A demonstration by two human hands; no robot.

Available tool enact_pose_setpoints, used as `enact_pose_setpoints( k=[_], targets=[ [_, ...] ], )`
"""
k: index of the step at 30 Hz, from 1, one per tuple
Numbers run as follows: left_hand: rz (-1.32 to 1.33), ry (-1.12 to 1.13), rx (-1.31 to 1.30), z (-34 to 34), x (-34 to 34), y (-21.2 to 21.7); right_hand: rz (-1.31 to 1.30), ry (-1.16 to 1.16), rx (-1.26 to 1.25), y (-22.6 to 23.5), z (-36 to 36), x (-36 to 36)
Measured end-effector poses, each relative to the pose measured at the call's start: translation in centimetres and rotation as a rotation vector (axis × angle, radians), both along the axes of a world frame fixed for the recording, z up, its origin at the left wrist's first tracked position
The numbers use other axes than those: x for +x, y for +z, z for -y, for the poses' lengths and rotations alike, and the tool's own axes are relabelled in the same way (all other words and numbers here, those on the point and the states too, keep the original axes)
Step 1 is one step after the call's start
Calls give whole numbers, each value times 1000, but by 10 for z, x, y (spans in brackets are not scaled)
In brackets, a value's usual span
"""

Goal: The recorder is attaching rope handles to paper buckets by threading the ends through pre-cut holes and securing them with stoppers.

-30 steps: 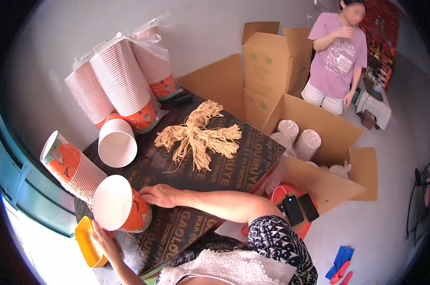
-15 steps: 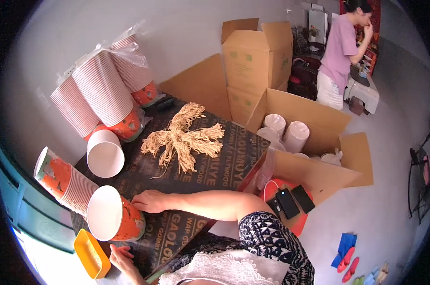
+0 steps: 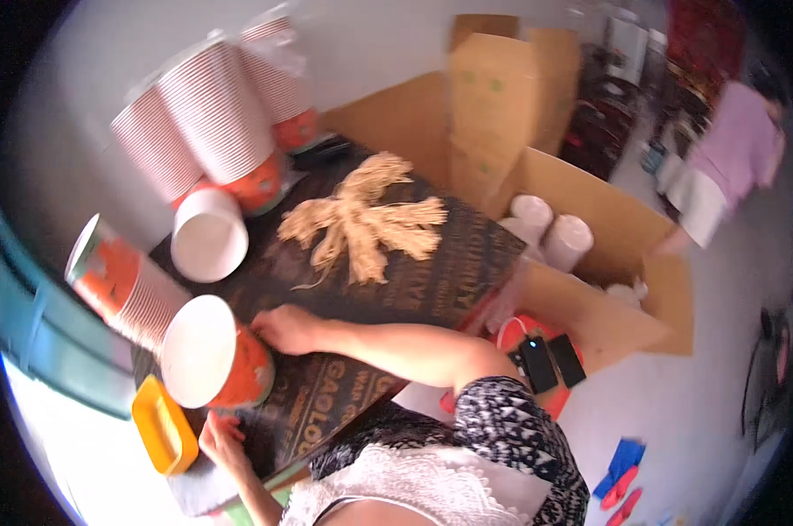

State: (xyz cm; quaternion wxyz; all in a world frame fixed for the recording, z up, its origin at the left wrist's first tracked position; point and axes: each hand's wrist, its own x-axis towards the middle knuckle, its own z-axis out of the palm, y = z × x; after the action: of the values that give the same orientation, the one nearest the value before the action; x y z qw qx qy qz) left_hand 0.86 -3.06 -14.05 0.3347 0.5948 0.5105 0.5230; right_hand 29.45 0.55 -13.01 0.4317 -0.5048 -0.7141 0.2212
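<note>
A large paper bucket, orange and green outside and white inside, lies tilted on the dark plywood tabletop with its mouth toward the left. At its right side is my right hand, its fingers curled together against or close to the wall; what they hold, if anything, is hidden. My left hand is just below the bucket's near end, fingers loosely apart and holding nothing I can see. Left of it sits a yellow plastic tray. A leaning stack of matching buckets rests behind the large one.
A bundle of beige cords lies mid-table. Beyond stand tall stacks of buckets in clear plastic and a single white-mouthed bucket. To the right, an open carton holds white rolls; black devices lie on a red stool. A person is farther back.
The whole view has shifted and blurred slightly. The person in the background now leans toward the open carton, an arm near it. Both my hands keep about the same places beside the bucket.
</note>
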Motion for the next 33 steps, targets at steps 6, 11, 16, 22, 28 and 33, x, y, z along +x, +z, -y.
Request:
enact_pose_setpoints(
  k=[6, 11, 16, 22, 28, 33],
  targets=[
    [-9, -65, -60, 12, 18, 21, -175, -285, 334, 16, 10, 26],
    [-18, -51, -61, 13, 17, 18, -266, -287, 492, 35, 21, 22],
    [-44, -49, -77, 10, 9, 13, 131, -135, 726, 64, 41, 6],
    [-123, -155, -131, 14, 2, 24, 415, 24, 751, 81, 51, -11],
    [-3, -157, -114, 2, -25, 51, 238, -13, 802, 87, 32, -7],
    [12, -109, -27, 0, -20, 88, -84, -61, 472, 94, 24, 11]
  ],
)
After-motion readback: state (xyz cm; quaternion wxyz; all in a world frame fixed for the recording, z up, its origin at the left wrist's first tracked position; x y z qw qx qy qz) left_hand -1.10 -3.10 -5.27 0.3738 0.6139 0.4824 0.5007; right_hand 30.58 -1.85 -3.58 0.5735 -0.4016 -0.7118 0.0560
